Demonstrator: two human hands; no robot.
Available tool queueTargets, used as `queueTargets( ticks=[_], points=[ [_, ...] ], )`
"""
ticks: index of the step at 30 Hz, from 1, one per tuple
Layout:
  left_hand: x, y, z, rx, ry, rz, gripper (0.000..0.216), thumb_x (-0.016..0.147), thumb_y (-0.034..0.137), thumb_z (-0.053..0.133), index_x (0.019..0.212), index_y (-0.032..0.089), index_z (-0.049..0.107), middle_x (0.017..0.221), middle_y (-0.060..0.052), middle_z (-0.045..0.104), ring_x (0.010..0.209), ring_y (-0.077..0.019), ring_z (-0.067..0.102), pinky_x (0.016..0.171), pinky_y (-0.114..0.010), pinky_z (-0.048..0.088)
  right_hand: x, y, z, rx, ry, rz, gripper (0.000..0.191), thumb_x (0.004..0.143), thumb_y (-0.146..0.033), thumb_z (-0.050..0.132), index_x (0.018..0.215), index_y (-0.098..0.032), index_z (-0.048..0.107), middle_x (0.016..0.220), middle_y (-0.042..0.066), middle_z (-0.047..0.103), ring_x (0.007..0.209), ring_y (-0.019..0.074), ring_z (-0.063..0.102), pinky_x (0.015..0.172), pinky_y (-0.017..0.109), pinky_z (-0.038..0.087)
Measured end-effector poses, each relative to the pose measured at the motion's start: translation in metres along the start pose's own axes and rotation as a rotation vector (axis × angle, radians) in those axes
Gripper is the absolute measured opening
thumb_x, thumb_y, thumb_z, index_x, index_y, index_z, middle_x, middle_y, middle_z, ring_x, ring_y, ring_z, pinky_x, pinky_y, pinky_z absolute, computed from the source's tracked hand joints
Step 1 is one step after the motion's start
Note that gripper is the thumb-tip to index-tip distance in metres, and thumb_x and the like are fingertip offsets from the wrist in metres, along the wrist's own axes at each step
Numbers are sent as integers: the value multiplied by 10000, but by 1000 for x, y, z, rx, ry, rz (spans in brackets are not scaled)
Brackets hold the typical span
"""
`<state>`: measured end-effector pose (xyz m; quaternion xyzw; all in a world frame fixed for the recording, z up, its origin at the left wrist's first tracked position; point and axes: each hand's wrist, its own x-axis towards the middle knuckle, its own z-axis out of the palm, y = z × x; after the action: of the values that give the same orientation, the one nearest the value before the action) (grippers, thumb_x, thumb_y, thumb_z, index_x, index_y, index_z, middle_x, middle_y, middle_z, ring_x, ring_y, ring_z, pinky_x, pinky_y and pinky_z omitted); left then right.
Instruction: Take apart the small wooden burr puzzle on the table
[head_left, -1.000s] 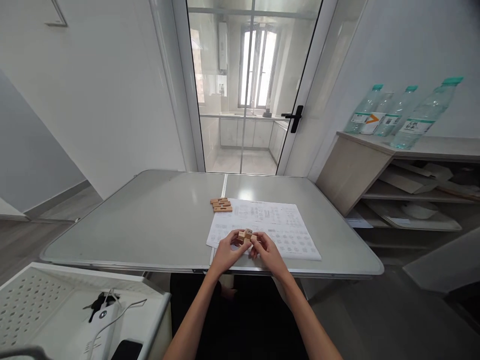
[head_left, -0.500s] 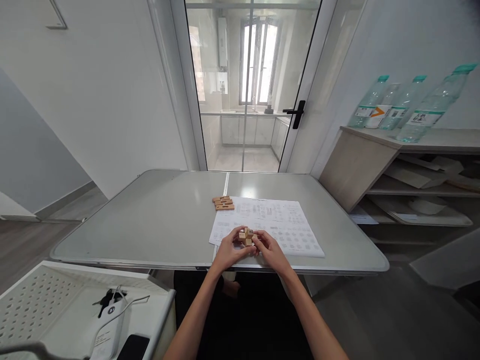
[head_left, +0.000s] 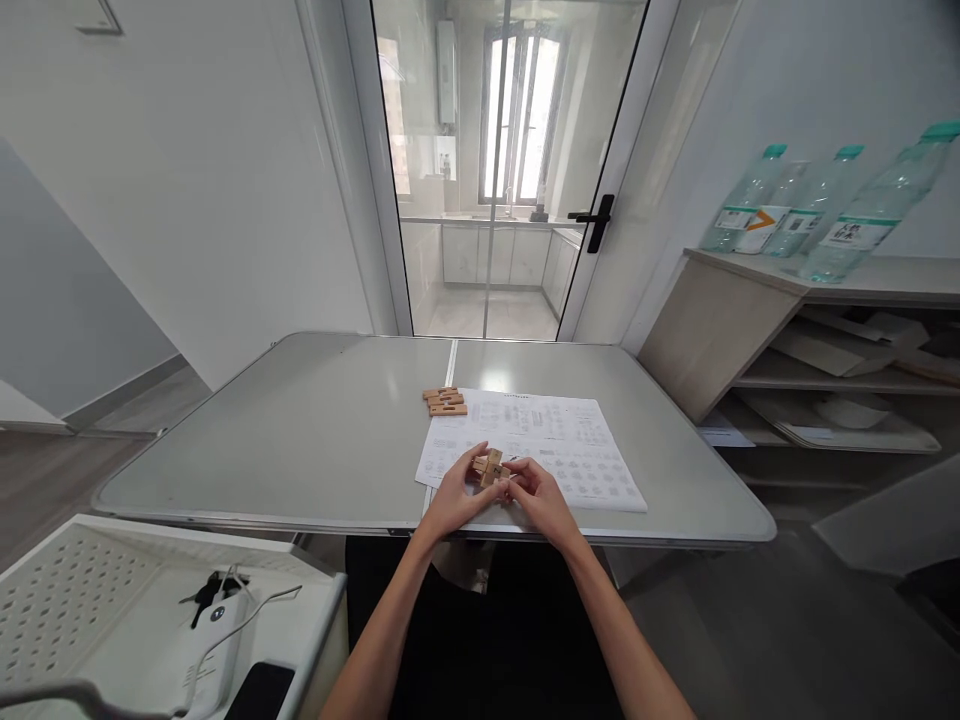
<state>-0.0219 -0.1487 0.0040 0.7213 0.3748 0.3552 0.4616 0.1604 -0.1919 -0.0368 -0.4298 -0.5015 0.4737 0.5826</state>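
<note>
A small wooden block puzzle, made of interlocked light-brown pieces, is held just above the near edge of the grey table. My left hand grips it from the left and below. From the right, my right hand pinches it with the fingertips. Both hands hover over a printed instruction sheet. Several loose wooden pieces lie stacked at the sheet's far left corner, out of reach of either hand.
A white perforated cart at the near left carries a power bank, cable, keys and a phone. A wooden shelf at the right holds water bottles. A glass door stands behind the table.
The puzzle has been turned slightly in my hands, which stay at the same spot over the sheet. The camera view shifted a little.
</note>
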Motion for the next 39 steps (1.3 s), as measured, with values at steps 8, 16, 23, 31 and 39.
queueTargets(
  ticks=[8,16,23,31,39],
  points=[
    [2,-7,3,-57,8,27,786,923,472,705,1589,248,353,1416,-117,626,1311,-285,606,1170,-455,431,2,-7,2,-63,13,-46,366,864,-556,775,1028,-241,687,1149,78,730,1111,260,689,1015,430,537],
    [1,-10,3,48,35,126,556,863,310,755,1380,235,566,1403,-133,612,1295,-296,591,1136,-461,444,6,-3,-1,-106,96,-25,413,929,-596,665,1136,-239,672,1087,76,711,997,239,676,857,367,561],
    [-2,-6,3,111,-23,167,761,857,279,764,1534,304,416,1512,-106,574,1448,-315,472,1236,-505,304,6,3,3,-183,78,-11,427,937,-628,641,1135,-250,660,794,0,676,663,185,610,680,323,523],
    [-3,-9,2,16,-52,173,792,829,321,818,1517,283,427,1513,-114,579,1361,-284,575,1162,-443,441,4,-5,6,-157,0,10,445,945,-665,602,1008,-226,637,726,-14,628,553,156,541,553,295,448],
    [-3,-7,2,19,-26,97,642,766,421,873,1319,235,604,1233,-55,747,1144,-265,707,1046,-392,528,1,-10,1,-79,-27,6,452,944,-686,592,971,-235,586,677,-34,562,556,152,511,544,286,436]
  ],
)
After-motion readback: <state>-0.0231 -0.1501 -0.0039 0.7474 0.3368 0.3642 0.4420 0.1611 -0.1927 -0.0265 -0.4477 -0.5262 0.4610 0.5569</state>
